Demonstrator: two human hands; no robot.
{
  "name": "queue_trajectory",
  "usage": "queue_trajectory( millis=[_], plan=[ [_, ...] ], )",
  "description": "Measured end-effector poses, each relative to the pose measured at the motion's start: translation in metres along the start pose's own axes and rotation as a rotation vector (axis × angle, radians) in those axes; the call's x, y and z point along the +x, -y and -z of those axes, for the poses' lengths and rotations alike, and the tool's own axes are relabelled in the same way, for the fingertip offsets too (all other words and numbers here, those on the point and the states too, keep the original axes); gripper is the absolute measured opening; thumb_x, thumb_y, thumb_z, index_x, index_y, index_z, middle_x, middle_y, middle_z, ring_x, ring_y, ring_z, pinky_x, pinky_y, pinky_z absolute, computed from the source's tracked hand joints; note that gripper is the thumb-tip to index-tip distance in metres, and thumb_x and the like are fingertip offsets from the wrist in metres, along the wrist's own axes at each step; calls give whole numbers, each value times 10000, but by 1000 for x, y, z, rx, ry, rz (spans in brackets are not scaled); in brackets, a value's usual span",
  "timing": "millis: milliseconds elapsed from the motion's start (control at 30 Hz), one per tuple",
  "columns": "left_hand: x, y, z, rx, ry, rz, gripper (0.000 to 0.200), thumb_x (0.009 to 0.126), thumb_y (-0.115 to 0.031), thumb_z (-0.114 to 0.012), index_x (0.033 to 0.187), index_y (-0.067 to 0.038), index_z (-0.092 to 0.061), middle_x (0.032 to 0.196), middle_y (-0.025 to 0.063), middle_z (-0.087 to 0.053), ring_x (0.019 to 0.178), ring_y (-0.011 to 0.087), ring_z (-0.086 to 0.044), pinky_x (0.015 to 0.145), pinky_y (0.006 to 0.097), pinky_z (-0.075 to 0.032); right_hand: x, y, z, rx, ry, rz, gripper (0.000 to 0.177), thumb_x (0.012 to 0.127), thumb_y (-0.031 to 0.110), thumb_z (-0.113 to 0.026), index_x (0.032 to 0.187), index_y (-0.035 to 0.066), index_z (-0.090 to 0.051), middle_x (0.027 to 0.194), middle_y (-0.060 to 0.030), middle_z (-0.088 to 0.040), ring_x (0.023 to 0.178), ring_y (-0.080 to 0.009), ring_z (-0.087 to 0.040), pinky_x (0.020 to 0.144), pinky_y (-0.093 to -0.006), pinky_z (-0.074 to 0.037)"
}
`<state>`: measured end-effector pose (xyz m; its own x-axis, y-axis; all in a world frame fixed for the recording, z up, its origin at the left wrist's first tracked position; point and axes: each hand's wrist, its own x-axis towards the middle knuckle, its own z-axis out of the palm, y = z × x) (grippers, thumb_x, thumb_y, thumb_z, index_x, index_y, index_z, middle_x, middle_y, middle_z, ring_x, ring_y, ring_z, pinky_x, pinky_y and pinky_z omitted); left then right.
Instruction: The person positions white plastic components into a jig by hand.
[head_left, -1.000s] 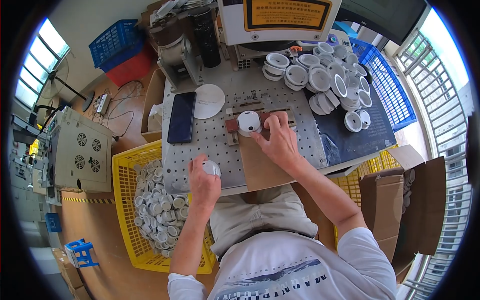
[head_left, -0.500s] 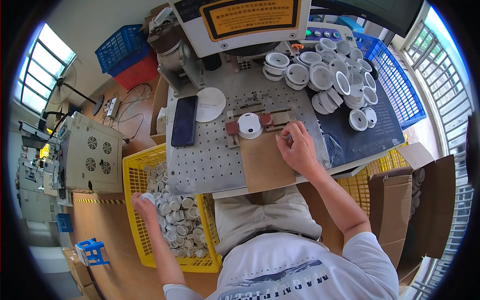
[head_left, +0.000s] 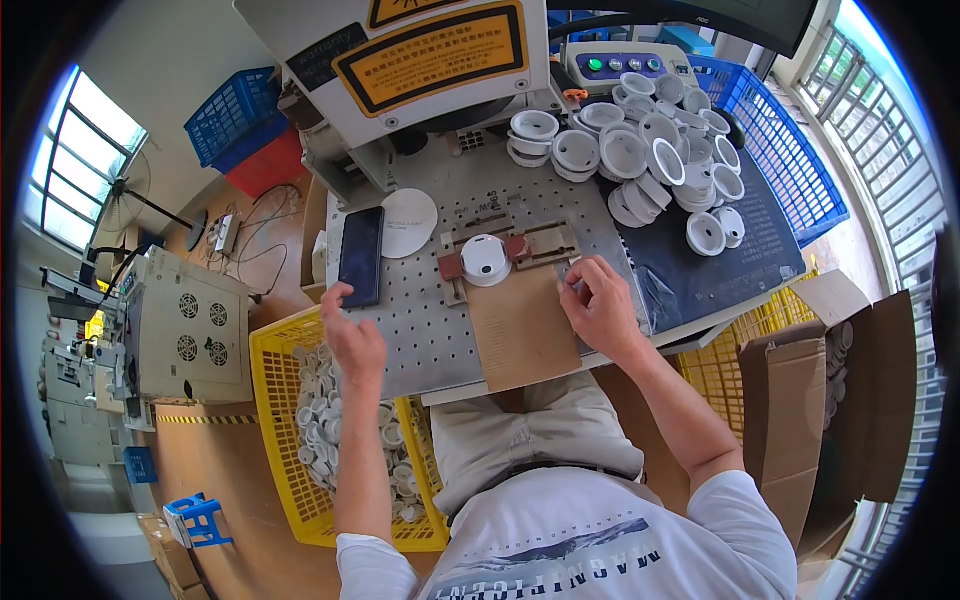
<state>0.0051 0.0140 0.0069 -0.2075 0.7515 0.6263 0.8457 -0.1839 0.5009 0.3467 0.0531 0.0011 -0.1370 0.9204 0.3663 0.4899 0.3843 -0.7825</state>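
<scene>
A white round lid (head_left: 486,258) sits in a metal fixture (head_left: 549,243) with red-brown jaws on the perforated plate (head_left: 430,345). Cardboard (head_left: 524,325) lies in front of it. My right hand (head_left: 600,305) rests at the cardboard's right edge, fingers curled together; whether they hold anything is hidden. My left hand (head_left: 354,340) is raised over the plate's left edge, just below a dark phone (head_left: 361,254), its fingers apart and nothing in them. A white disc (head_left: 409,223) lies beside the phone. Many white lids (head_left: 624,153) are heaped at the back right.
A yellow basket (head_left: 278,420) of white parts stands below left. The laser machine's head (head_left: 420,60) overhangs the back of the plate. A control box (head_left: 625,66) and blue basket (head_left: 800,160) are behind the lids. An open cardboard box (head_left: 785,420) stands at right.
My left hand has risen from the yellow basket to the plate's edge, and the white part in it is gone. The view has shifted slightly; my right hand is nearly where it was.
</scene>
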Motion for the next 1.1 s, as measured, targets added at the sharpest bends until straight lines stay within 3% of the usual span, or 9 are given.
queue_trajectory(
  millis=[100,300,833,933,1000,1033,1100],
  plan=[
    [-26,-23,-18,-15,68,-44,393,658,64,-427,1031,44,-547,1046,193,-576,1009,375,-549,943,426,-433,1,1,0,0,18,-4,112,835,43,-676,853,21,-568,827,-104,-589,576,-226,-573,560,-352,-461],
    [-48,-19,-24,-14,198,69,298,625,78,-500,919,107,-542,1018,207,-546,985,396,-526,896,442,-436,1,3,0,13,3,-3,110,833,37,-677,832,17,-569,792,-104,-583,562,-226,-562,543,-344,-450],
    [-49,-18,-25,-33,197,84,270,636,71,-504,899,121,-541,1038,214,-545,1001,394,-522,911,441,-438,4,9,1,18,22,-40,110,837,33,-679,830,14,-571,775,-98,-584,548,-198,-545,531,-324,-439],
    [-42,-25,-27,-110,211,176,285,627,78,-511,909,119,-536,1064,219,-541,1025,403,-519,923,456,-430,3,8,4,37,20,-33,89,833,4,-672,844,5,-585,768,-67,-592,554,-127,-522,533,-268,-418],
    [-32,-33,-39,-119,179,20,185,615,79,-542,796,111,-564,1128,236,-535,1056,409,-521,955,478,-416,1,6,11,77,50,-59,98,829,16,-680,838,10,-583,773,-92,-584,546,-179,-533,533,-305,-433],
    [-21,-41,-42,-130,181,15,185,615,79,-542,796,111,-564,1128,236,-535,1056,409,-521,955,478,-416,0,3,14,68,42,-61,98,829,16,-680,838,10,-583,773,-92,-584,546,-179,-533,533,-305,-433],
    [2,-64,-61,30,255,-230,220,635,85,-548,843,110,-615,1183,249,-540,1160,405,-511,1026,472,-391,-5,-11,32,88,-40,-117,99,822,9,-687,856,9,-594,805,-95,-597,553,-174,-535,537,-295,-435]
  ],
)
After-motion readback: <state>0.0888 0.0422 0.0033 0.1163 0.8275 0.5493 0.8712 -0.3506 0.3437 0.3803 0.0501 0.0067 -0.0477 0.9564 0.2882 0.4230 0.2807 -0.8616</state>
